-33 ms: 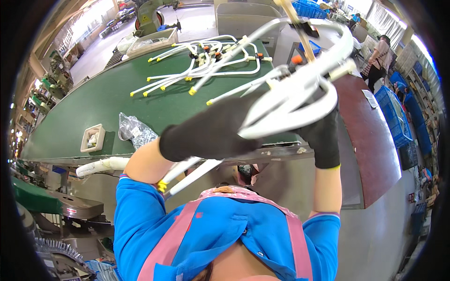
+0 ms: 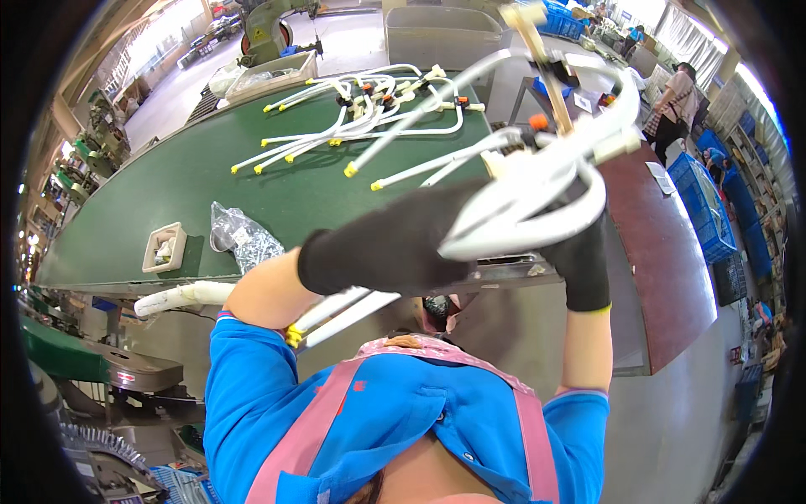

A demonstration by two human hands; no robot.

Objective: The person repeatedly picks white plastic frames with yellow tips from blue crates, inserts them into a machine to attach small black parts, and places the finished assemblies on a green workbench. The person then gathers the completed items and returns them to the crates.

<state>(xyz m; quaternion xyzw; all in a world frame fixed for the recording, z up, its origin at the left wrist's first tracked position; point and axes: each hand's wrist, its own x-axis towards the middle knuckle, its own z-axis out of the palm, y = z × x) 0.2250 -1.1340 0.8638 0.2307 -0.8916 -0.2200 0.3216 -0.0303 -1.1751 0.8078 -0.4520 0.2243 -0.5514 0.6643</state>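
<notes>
A bundle of white bent tubes (image 2: 525, 231) with yellow end caps is held up in front of me, over the near edge of the bench. My left hand (image 2: 395, 239), in a black glove, is wrapped round it; its fingertips are hidden behind the tubes. My right hand (image 2: 581, 256), also in a black glove, grips the bundle's right side, mostly covered by the white loops. A beige bar (image 2: 550, 80) with a black fitting rises from the bundle. Two capped tube ends (image 2: 336, 319) reach back under my left forearm.
More white bent tubes (image 2: 378, 124) lie across the green bench (image 2: 168, 214). Nearer stand a small white tray (image 2: 165, 248) and a clear plastic bag (image 2: 242, 235) of small parts. A dark red table (image 2: 659, 269) is at right, with blue crates (image 2: 703, 210) beyond. A person (image 2: 674, 109) stands behind it.
Both hands and the bundle have shifted slightly right, and the bundle's top sits a little lower. The tubes on the bench look unmoved.
</notes>
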